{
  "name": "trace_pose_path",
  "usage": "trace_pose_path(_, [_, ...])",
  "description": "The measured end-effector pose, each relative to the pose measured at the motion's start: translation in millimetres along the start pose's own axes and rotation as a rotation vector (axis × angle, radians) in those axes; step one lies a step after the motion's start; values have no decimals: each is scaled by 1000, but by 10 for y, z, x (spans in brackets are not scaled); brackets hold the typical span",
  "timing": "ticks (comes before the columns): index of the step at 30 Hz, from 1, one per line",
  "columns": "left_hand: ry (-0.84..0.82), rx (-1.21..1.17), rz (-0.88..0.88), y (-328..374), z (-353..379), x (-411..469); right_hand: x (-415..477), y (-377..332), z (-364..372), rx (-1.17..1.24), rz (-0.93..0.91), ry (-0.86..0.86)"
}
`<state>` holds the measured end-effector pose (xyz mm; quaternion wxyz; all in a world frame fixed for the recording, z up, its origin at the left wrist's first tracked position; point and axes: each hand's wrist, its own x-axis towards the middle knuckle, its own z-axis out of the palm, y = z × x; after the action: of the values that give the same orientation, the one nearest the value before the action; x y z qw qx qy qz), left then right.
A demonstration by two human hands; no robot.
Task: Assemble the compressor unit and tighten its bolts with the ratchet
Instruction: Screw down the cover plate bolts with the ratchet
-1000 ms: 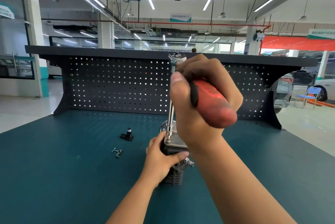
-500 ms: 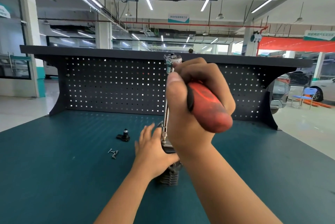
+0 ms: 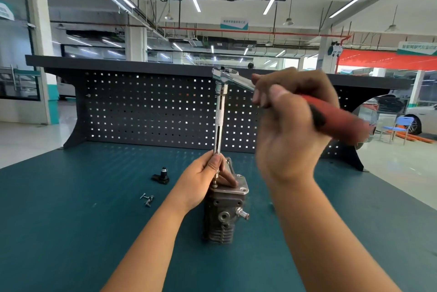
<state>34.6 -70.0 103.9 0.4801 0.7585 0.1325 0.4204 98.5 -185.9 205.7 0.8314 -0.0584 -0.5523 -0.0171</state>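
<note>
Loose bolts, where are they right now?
Head view: the loose bolts lie on the teal bench top, left of the compressor unit and just nearer the camera than the small black fitting.

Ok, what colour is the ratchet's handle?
The ratchet handle is red with a black band, head view.

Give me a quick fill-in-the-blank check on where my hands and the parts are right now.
The right hand grips the ratchet by its ___ handle.
The left hand holds the extension bar just above the ___.
Loose bolts lie on the mat to the compressor's ___.
Missing: red; compressor; left.
</note>
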Motion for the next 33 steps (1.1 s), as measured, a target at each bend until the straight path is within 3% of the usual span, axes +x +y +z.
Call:
trace_pose_path(4, [-13, 9, -17, -1, -15, 24, 305, 84, -342, 399, 273, 37])
trace_pose_path(8, [-38, 25, -33, -12, -3, 18, 506, 238, -621, 717, 573, 345])
trace_pose_path(12, [-26, 46, -37, -30, 0, 56, 595, 372, -765, 754, 670, 526])
trace_pose_path(15, [-3, 49, -49, -41, 20, 77, 523, 290, -739, 687, 601, 440])
trace_pose_path(17, [22, 45, -53, -51, 31, 78, 409, 197, -669, 563, 456, 311])
trace_pose_path(23, [68, 5, 7, -21, 97, 23, 30, -65, -150, -257, -113, -2])
trace_pose_path(26, [144, 142, 16, -103, 45, 49, -184, -57, 102, -397, -300, -173])
trace_pose_path(30, [130, 178, -4, -125, -1, 45, -229, -33, 238, -398, -226, -196])
trace_pose_path(33, [101, 62, 5, -24, 43, 14, -26, -13, 32, -236, 3, -78])
